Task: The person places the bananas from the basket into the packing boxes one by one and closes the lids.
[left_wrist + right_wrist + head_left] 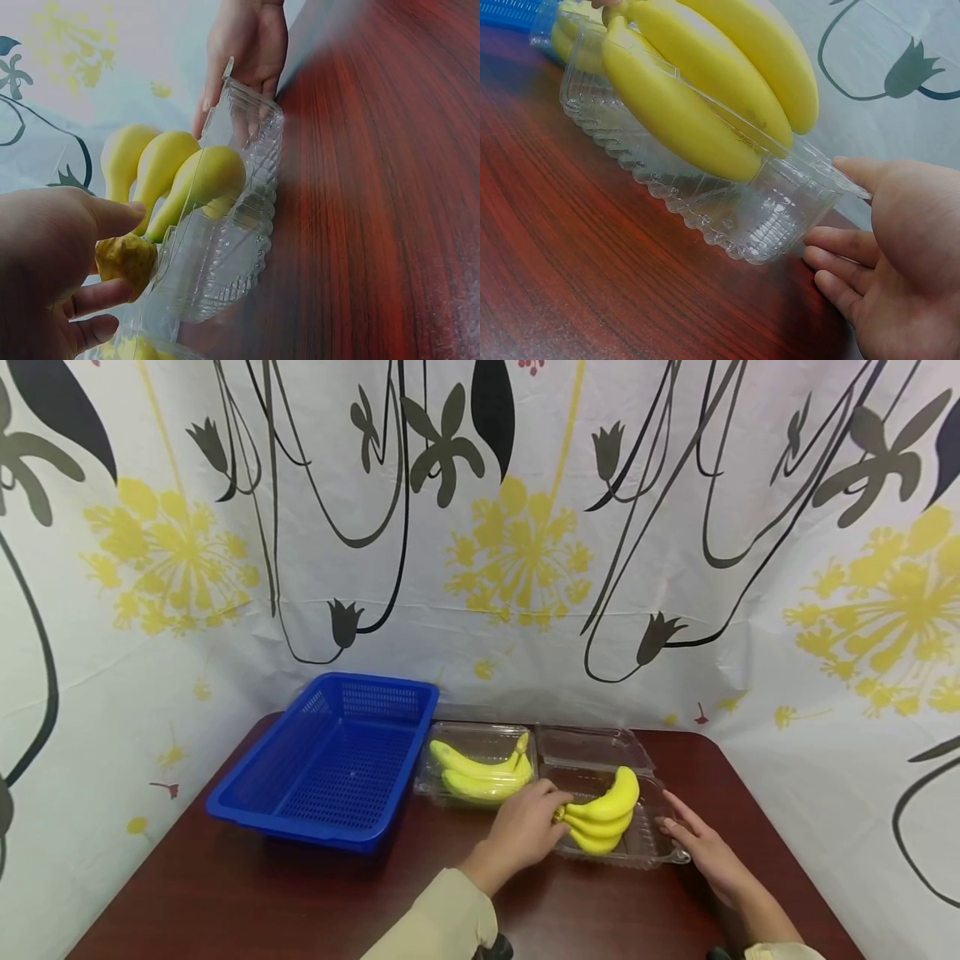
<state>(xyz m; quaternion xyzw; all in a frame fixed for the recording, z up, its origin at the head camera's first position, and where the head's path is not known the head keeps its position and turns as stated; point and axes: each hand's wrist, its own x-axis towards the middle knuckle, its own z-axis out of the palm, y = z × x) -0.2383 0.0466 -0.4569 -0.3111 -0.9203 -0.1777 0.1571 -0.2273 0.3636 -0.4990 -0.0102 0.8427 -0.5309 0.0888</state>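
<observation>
My left hand [522, 828] grips a bunch of yellow bananas [611, 810] by its stem end, with the thumb above and fingers below the brown stem [127, 259] in the left wrist view. The bunch sits over an open clear plastic clamshell container [642, 839], tilted partly above the rim. At the container's right end, my right hand [712, 856] holds the side wall, thumb at the rim and other fingers along the outside. The container's hinged lid [592, 747] lies folded back toward the wall.
Left of the open container stands another clear container [424, 777], closed, with yellow-green bananas [480, 772] inside. A blue plastic basket [300, 831] occupies the table's left side. Everything stands on a dark red wooden table [285, 902], backed by a patterned white curtain [480, 560].
</observation>
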